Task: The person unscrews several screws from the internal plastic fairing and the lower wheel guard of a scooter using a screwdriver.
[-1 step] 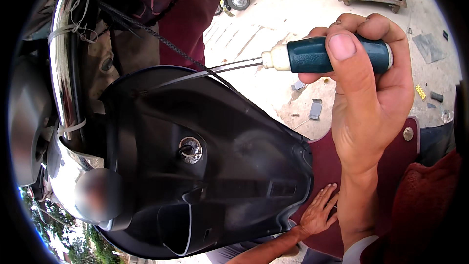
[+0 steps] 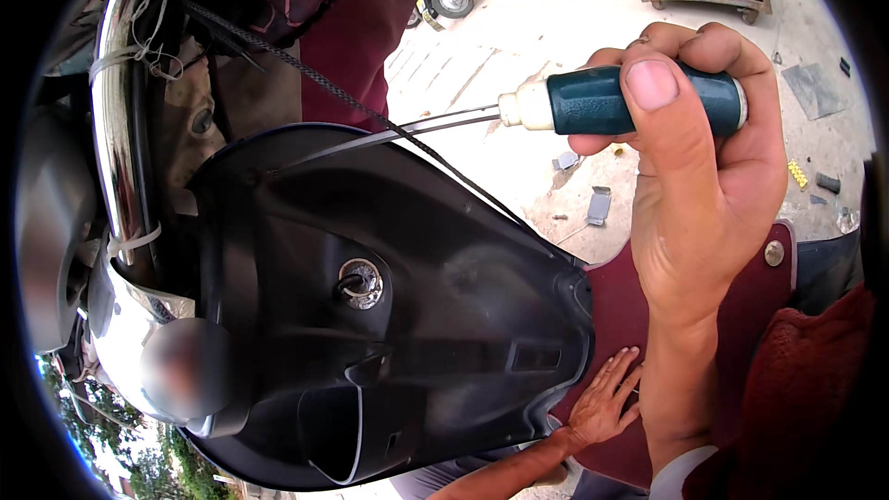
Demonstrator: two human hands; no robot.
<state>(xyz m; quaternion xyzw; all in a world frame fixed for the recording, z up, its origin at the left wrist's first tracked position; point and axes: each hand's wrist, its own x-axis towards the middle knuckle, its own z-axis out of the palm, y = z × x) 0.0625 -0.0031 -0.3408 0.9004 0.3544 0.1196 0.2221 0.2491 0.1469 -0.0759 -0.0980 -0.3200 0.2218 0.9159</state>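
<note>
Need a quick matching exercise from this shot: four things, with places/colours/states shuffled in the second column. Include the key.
Things
1. screwdriver
2. braided cord
3. lock
4. tool cart

Places, colours, states
A. black, slanting down to the right
B. standing on the ground, top right of the picture
C. gripped in a hand
D. round, metal, set in the black panel

Pairs: 1-C, 2-A, 3-D, 4-B
</note>
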